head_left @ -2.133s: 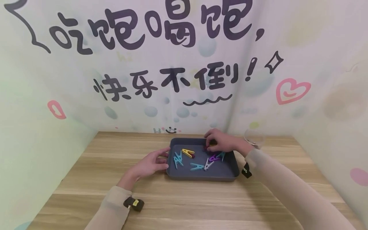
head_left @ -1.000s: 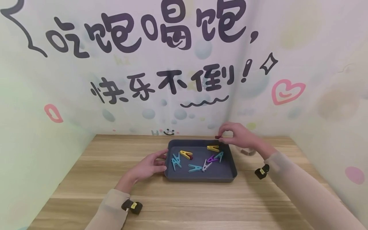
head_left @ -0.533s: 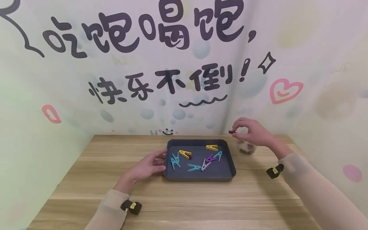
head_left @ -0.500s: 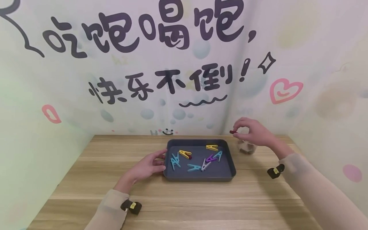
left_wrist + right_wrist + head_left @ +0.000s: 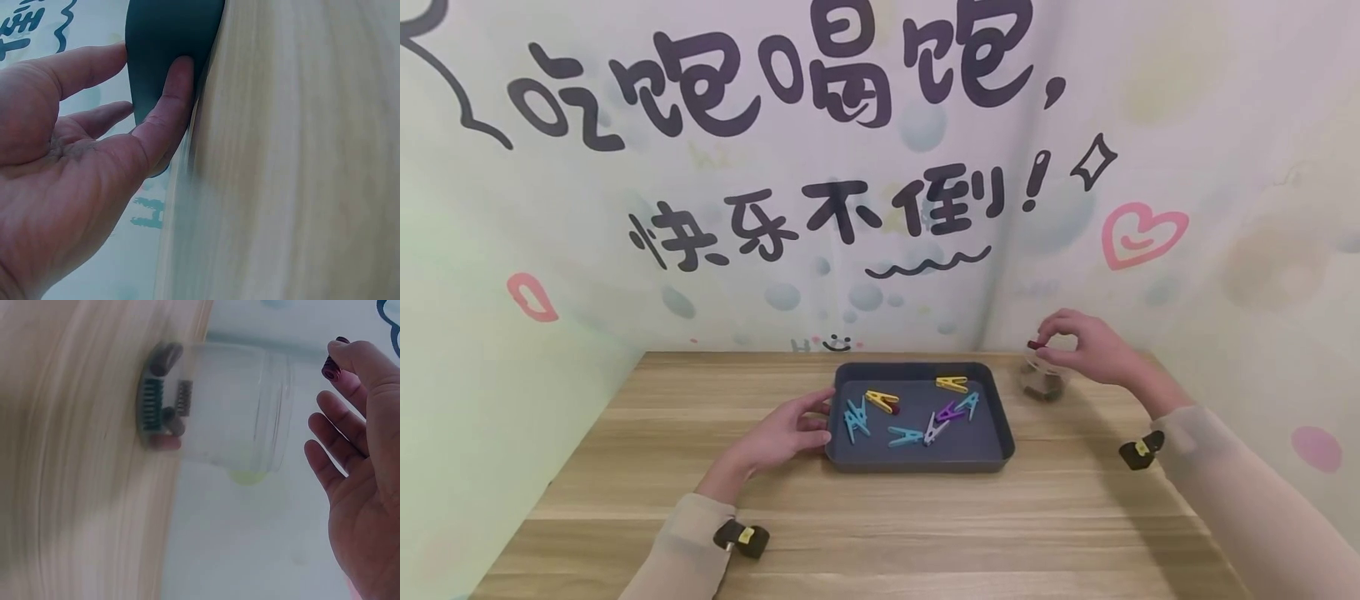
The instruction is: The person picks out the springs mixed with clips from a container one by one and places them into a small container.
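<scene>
My right hand [image 5: 1093, 350] pinches a small dark red spring [image 5: 333, 364] between thumb and index finger, its other fingers loosely bent. The spring is just over the mouth of a clear jar [image 5: 231, 406], which stands right of the tray and contains several springs and small dark cylinders. My left hand [image 5: 786, 431] rests with extended fingertips against the left end of the dark grey tray [image 5: 917, 468]. Inside the tray are several clothespins, including a yellow clothespin [image 5: 952, 383], a purple clothespin [image 5: 950, 412] and a white clothespin [image 5: 936, 428].
By another yellow clothespin [image 5: 881, 400] in the tray lies a small dark red piece [image 5: 892, 409], partly hidden. The wooden table [image 5: 880, 533] meets a printed curtain [image 5: 760, 308] behind the tray and jar.
My right hand has lifted the red spring out of the tray's back right corner and carried it right to the jar. My left hand has stayed at the tray.
</scene>
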The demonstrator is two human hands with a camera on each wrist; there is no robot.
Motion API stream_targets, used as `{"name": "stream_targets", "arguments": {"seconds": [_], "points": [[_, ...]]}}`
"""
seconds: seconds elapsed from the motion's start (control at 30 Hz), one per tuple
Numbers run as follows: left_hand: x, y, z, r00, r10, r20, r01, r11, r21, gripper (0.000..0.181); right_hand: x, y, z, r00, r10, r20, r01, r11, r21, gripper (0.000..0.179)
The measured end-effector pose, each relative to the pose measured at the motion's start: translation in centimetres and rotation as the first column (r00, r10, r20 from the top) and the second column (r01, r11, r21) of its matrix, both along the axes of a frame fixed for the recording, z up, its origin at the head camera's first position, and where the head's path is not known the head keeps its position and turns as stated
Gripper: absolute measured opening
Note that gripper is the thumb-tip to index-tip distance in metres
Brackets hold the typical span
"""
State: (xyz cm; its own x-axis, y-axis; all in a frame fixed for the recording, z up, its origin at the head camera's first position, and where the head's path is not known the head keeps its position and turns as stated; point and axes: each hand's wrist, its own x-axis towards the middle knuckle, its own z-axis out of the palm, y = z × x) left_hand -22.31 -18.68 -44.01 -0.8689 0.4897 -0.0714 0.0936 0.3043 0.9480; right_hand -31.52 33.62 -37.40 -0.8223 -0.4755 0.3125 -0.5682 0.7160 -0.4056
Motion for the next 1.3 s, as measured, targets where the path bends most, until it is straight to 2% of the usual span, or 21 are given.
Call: {"name": "stream_targets", "arguments": {"seconds": [0.17, 0.4, 0.53, 0.83, 1.07, 1.3], "points": [[0.0, -0.1, 0.0, 1.0, -0.001, 0.0, 0.001, 1.0, 0.0, 0.072, -0.1, 1.1, -0.5, 1.0, -0.027, 0.0, 0.027, 1.0, -0.001, 0.007], [-0.1, -0.1, -0.1, 1.0, -0.002, 0.0, 0.002, 1.0, 0.001, 0.071, -0.3, 1.8, -1.1, 0.991, -0.098, 0.092, 0.097, 0.995, 0.018, 0.006], [-0.1, -0.1, -0.1, 1.0, -0.005, 0.001, 0.005, 1.0, 0.0, 0.071, -0.6, 2.0, -1.7, 0.988, -0.111, 0.104, 0.109, 0.994, 0.023, 0.012], [-0.2, -0.1, -0.3, 1.0, 0.01, 0.001, -0.01, 1.0, -0.012, 0.071, -0.7, 2.2, -2.3, 0.992, -0.096, 0.082, 0.096, 0.995, 0.007, 0.032], [-0.2, -0.1, -0.3, 1.0, 0.014, 0.008, -0.014, 1.0, -0.015, 0.071, -0.1, 1.2, -1.5, 0.994, -0.075, 0.074, 0.076, 0.997, -0.003, 0.041], [-0.1, -0.1, -0.2, 1.0, 0.011, 0.009, -0.01, 1.0, -0.016, 0.071, 0.1, -0.9, -0.3, 1.0, 0.001, 0.015, -0.002, 1.0, 0.003, 0.039]]}}
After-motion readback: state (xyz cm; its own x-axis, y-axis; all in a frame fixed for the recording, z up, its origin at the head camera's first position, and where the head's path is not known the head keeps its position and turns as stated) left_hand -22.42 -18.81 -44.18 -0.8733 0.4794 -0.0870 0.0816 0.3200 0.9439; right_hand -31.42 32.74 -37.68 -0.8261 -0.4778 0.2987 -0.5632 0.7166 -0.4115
